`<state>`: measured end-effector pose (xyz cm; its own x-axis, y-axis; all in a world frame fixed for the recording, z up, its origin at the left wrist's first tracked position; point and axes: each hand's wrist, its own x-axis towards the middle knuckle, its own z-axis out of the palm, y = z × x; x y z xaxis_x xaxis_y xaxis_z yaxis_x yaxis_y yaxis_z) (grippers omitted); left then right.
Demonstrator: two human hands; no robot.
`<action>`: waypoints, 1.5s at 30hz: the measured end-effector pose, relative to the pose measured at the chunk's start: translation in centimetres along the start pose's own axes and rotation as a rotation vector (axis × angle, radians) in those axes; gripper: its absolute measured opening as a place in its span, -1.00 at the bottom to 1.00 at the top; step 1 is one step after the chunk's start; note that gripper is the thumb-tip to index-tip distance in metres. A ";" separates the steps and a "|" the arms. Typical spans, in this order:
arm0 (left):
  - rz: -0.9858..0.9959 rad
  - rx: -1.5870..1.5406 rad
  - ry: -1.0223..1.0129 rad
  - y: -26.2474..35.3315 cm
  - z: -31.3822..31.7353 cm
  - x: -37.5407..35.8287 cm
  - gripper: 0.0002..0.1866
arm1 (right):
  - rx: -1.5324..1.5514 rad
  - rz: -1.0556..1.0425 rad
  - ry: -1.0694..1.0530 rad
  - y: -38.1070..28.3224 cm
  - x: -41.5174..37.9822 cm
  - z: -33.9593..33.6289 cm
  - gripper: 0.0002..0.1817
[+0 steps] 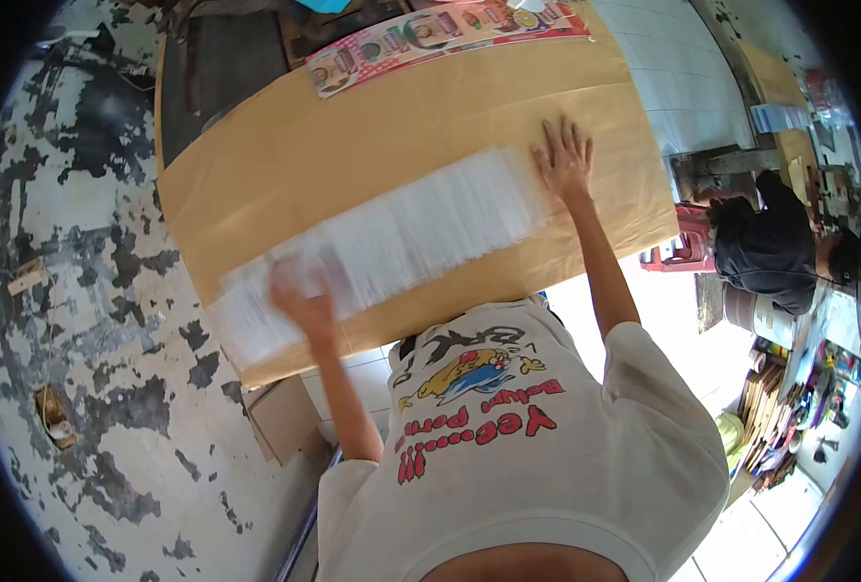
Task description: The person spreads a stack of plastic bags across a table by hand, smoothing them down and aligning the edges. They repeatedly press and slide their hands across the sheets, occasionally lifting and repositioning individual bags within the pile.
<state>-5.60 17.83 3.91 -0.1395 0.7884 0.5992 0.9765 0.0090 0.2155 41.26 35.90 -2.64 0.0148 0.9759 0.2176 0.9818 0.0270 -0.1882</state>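
- The fanned row of white sheets (391, 228) lies across the middle of the frame on the brown paper table cover (285, 145), running from lower left to centre right.
- The right hand (566, 160) lies flat with its fingers spread on the right end of the row, gripping nothing. I think that if this hand presses unevenly, the fan could bunch up or skew at that end.
- The left hand (304, 301) is on the left end of the row, at the centre left of the frame. It is blurred, so I cannot tell if it grasps sheets or only touches them.
- This left end is near the table edge. A strong push could send sheets over the edge, toward the cardboard box (285, 417) at the lower left.
- The sheets look thin and smooth, so probably several could slide together and the even spacing would be lost.
- The strip of printed labels (440, 34) at the upper centre is well apart from the row, so the risk there seems small.
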 end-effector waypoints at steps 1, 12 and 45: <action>-0.421 -0.635 -0.207 6.9 1.2 0.4 -0.39 | 0.000 0.006 -0.006 -0.2 0.0 -0.3 -0.31; 0.552 -0.503 -0.678 23.0 11.4 2.2 -0.11 | -0.113 -0.027 0.297 11.6 -0.4 4.0 -0.17; 0.195 -0.473 -0.324 20.2 7.3 -4.8 -0.28 | 1.002 -0.800 -0.615 -37.9 -1.4 -25.9 -0.59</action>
<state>16.01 18.71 -0.31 0.1648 0.8957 0.4130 0.7896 -0.3708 0.4890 8.95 27.92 28.95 -0.8094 0.5551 0.1917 0.1349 0.4934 -0.8593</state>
